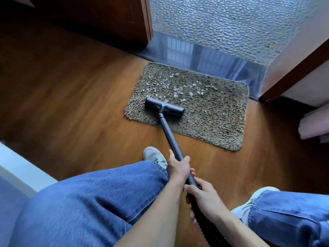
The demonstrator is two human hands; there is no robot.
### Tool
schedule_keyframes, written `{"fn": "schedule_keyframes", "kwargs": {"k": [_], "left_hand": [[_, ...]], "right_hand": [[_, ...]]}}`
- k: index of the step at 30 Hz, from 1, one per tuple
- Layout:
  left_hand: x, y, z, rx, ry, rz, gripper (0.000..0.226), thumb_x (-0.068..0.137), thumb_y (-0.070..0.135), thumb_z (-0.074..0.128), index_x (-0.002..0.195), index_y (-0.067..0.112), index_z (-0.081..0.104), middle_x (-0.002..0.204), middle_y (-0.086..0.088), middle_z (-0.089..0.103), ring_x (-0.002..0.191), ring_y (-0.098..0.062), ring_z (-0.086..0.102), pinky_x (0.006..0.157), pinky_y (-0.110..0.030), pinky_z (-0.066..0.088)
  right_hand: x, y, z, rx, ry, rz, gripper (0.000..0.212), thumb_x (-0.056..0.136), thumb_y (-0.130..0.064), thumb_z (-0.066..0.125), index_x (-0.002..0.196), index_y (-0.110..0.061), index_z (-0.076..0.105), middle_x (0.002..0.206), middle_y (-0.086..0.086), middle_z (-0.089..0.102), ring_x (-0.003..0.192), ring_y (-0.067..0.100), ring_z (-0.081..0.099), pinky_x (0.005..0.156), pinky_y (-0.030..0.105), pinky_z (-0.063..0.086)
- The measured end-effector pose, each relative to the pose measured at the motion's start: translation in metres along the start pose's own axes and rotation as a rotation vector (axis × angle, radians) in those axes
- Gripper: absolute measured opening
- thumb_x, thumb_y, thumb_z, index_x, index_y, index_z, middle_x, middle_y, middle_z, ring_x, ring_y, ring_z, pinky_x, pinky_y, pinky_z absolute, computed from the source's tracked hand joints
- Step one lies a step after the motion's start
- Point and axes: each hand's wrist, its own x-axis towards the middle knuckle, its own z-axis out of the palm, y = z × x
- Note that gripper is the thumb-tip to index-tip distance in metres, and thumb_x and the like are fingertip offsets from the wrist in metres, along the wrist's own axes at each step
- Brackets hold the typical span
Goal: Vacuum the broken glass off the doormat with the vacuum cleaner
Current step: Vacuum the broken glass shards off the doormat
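A brown shaggy doormat (210, 111) lies on the wooden floor before a doorway. Several pale glass shards (178, 90) are scattered over its far half. The dark vacuum head (164, 108) rests on the mat's near left part, just short of the shards. Its black tube (170, 134) slants back toward me. My left hand (178, 168) grips the tube from above. My right hand (204, 198) grips the tube's lower end, just behind the left hand, where a ribbed hose begins.
My knees in blue jeans and white sneakers (154, 155) frame the tube. A glossy dark threshold (204, 56) and pebbled floor lie beyond the mat. A wooden door (106, 20) stands at left, a door frame (292, 75) at right, pink fabric (315, 125) far right.
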Motion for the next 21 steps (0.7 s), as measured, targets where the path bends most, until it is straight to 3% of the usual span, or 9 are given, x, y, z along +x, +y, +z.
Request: {"fn": "schedule_keyframes", "kwargs": {"k": [4, 7, 13, 17, 21], "left_hand": [[0.016, 0.016, -0.003, 0.016, 0.003, 0.01, 0.084, 0.09, 0.013, 0.057, 0.161, 0.03, 0.016, 0.087, 0.001, 0.064, 0.052, -0.018, 0.066, 0.06, -0.034, 0.063], [0.028, 0.03, -0.005, 0.031, -0.002, 0.031, 0.085, 0.09, 0.013, 0.058, 0.161, 0.03, 0.016, 0.083, 0.005, 0.063, 0.057, -0.021, 0.068, 0.067, -0.039, 0.064], [0.043, 0.053, -0.006, 0.058, -0.017, 0.07, 0.086, 0.09, 0.01, 0.058, 0.162, 0.028, 0.014, 0.081, 0.003, 0.064, 0.046, -0.017, 0.062, 0.047, -0.027, 0.053], [0.054, 0.062, 0.002, 0.084, -0.015, 0.088, 0.088, 0.089, 0.012, 0.058, 0.162, 0.029, 0.013, 0.093, -0.001, 0.069, 0.051, -0.017, 0.066, 0.053, -0.029, 0.058], [0.059, 0.067, 0.011, 0.074, -0.029, 0.099, 0.085, 0.091, 0.012, 0.057, 0.162, 0.027, 0.013, 0.084, 0.005, 0.063, 0.055, -0.018, 0.067, 0.057, -0.03, 0.06]], "right_hand": [[0.015, -0.012, 0.003, 0.033, 0.008, 0.002, 0.01, 0.103, -0.016, 0.05, 0.104, -0.009, 0.057, 0.072, 0.014, 0.057, 0.037, 0.026, 0.053, 0.036, 0.026, 0.044], [0.028, -0.025, 0.007, 0.105, 0.011, 0.003, 0.012, 0.103, -0.014, 0.05, 0.103, -0.003, 0.055, 0.068, 0.013, 0.056, 0.036, 0.025, 0.052, 0.035, 0.025, 0.043], [0.048, -0.042, 0.011, 0.186, 0.027, -0.003, 0.015, 0.104, -0.012, 0.048, 0.106, 0.002, 0.053, 0.07, 0.013, 0.054, 0.034, 0.022, 0.05, 0.033, 0.025, 0.043], [0.057, -0.051, 0.004, 0.218, 0.039, 0.007, 0.012, 0.104, -0.014, 0.049, 0.103, -0.002, 0.053, 0.068, 0.011, 0.054, 0.035, 0.022, 0.05, 0.035, 0.025, 0.043], [0.061, -0.056, -0.006, 0.222, 0.036, -0.003, 0.014, 0.104, -0.015, 0.049, 0.104, -0.002, 0.054, 0.072, 0.013, 0.053, 0.035, 0.02, 0.05, 0.035, 0.025, 0.044]]}}
